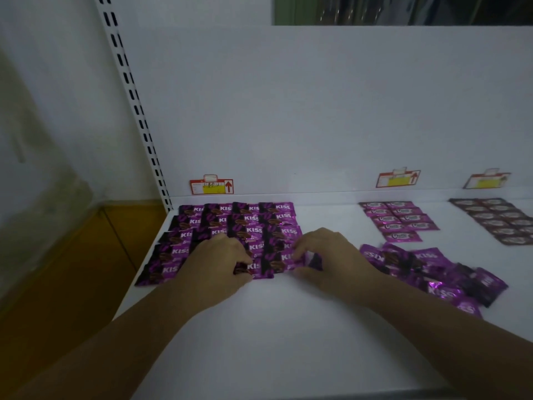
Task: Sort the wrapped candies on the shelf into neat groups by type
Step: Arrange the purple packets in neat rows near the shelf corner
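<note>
A white shelf [274, 327] is seen from above in dim light. It is backed by a plain white panel [288, 111] and bounded on the left by a slotted upright [135, 111]. Three red-framed price tags [211, 184] are fixed along the foot of the panel. A pale wall [43, 111] and an orange-brown surface [86, 255] are seen to the left of the shelf, below its level.

A grid [239, 219] of purple KISS candies is laid at the back left of the shelf in overlapping rows. A loose pile [438, 272] of the same candies is heaped on the right, nearer the front. Behind it, a small group [399, 219] of lighter purple candies is set in two columns, and a brown group [496, 219] is laid at the far right.

Both hands are placed at the front edge of the grid. The left hand [219, 264] is curled, and the dark end of a front-row candy [259, 267] is pinched between its thumb and fingertips. The right hand [331, 255] is likewise curled, and the purple end of the next candy [298, 261] is pinched between its thumb and fingertips at the grid's front right corner. Both candies lie flat on the shelf, just beside each other, between the two hands.
</note>
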